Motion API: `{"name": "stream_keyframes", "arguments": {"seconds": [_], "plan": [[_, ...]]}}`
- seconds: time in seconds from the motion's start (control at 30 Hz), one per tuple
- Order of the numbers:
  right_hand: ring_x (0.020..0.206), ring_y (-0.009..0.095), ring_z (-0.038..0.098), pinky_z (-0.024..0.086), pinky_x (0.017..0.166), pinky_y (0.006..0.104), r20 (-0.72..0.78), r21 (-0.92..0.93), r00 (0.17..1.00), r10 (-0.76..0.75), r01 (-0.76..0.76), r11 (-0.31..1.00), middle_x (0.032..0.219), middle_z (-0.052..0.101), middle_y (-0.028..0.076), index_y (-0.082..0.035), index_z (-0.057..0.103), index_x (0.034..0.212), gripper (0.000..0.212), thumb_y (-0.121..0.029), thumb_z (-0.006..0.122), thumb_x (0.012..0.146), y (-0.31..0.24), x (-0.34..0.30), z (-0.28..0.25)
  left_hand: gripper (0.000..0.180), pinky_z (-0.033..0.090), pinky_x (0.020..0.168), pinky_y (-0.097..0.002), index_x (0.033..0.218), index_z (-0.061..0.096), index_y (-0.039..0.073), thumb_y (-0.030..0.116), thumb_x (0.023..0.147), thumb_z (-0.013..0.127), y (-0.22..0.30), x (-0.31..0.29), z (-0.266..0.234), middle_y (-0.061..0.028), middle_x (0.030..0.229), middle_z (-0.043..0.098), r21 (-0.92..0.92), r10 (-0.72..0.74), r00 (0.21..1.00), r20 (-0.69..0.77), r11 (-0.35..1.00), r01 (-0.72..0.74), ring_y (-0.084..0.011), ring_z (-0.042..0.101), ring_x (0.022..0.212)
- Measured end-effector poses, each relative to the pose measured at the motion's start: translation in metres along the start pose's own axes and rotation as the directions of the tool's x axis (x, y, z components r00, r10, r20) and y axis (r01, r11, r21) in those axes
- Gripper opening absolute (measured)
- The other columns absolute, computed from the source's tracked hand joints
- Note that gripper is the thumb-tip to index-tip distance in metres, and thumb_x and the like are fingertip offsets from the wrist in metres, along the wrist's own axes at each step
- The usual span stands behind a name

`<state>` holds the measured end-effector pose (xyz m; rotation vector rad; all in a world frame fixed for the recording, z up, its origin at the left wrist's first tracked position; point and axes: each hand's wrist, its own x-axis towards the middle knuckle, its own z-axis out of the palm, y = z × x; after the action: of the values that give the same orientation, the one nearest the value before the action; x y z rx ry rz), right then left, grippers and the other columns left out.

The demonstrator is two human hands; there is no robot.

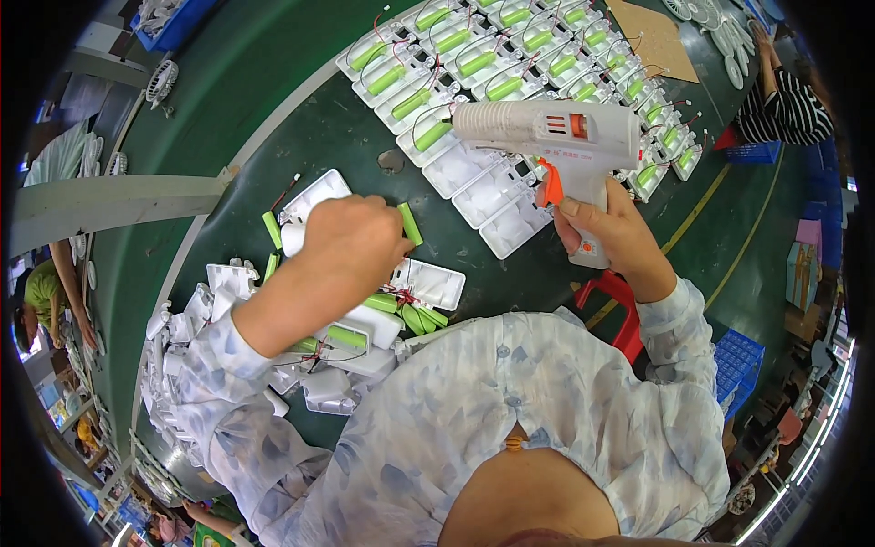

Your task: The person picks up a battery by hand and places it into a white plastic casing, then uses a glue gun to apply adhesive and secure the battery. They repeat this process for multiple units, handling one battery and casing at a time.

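Note:
In my right hand (612, 226) is a white hot glue gun (597, 137) with an orange trigger. Its nozzle end points left, over white plastic casings (501, 205) without cells. My left hand (355, 232) is closed, back upward, with a green battery cell (409, 225) at its fingertips; the grip itself is partly hidden. Just behind and below that hand lie white casing pieces (319, 193). Loose green cells (419, 319) with red and black wires lie between the left forearm and my body.
Across the far table stand rows of white casings (474, 64), each holding a green cell. A pile of white parts (196, 319) sits at left. A cardboard sheet (654, 41) lies far right. A grey metal bar (118, 202) crosses the left side. A red stool (624, 314) is beside my right arm.

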<state>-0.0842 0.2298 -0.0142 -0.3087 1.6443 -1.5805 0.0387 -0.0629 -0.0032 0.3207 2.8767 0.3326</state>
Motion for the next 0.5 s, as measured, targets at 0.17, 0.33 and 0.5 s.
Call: {"name": "stream_keyframes", "arguments": {"seconds": [0.17,0.33,0.5], "plan": [[0.058,0.012,0.054,0.042,0.054,0.0271,-0.092,-0.017,0.996,0.023,-0.024,1.000,0.070,0.057,0.003,-0.001,0.058,0.107,0.029,-0.025,0.064,0.093,0.001,-0.009,-0.004,0.024,0.051,0.061,-0.0425,0.076,0.068,0.002,0.024,0.077,0.077,0.001,0.012,0.010,-0.0143,0.075,0.065,-0.014,0.025,0.999,0.030,1.000,-0.024,-0.0329,0.066,0.071],[0.057,0.012,0.055,0.043,0.054,0.0278,0.014,-0.060,1.000,0.024,-0.023,0.998,0.066,0.057,0.003,0.001,0.059,0.104,0.031,-0.027,0.065,0.092,-0.001,-0.009,-0.002,0.025,0.051,0.061,-0.0431,0.080,0.067,0.001,0.024,0.077,0.077,0.006,-0.005,-0.009,-0.0154,0.077,0.066,-0.073,-0.068,0.992,0.109,0.994,0.076,-0.0335,0.067,0.071],[0.059,0.012,0.056,0.045,0.056,0.0277,-0.005,-0.036,1.000,0.000,-0.001,0.999,0.081,0.064,0.007,0.003,0.059,0.114,0.036,-0.026,0.065,0.092,-0.006,-0.013,-0.001,0.016,0.039,0.055,-0.0220,0.084,0.057,0.002,0.001,0.079,0.073,-0.004,-0.009,-0.048,0.0025,0.070,0.051,-0.738,-0.168,0.962,0.216,0.617,0.274,-0.0030,0.046,0.064]]}}
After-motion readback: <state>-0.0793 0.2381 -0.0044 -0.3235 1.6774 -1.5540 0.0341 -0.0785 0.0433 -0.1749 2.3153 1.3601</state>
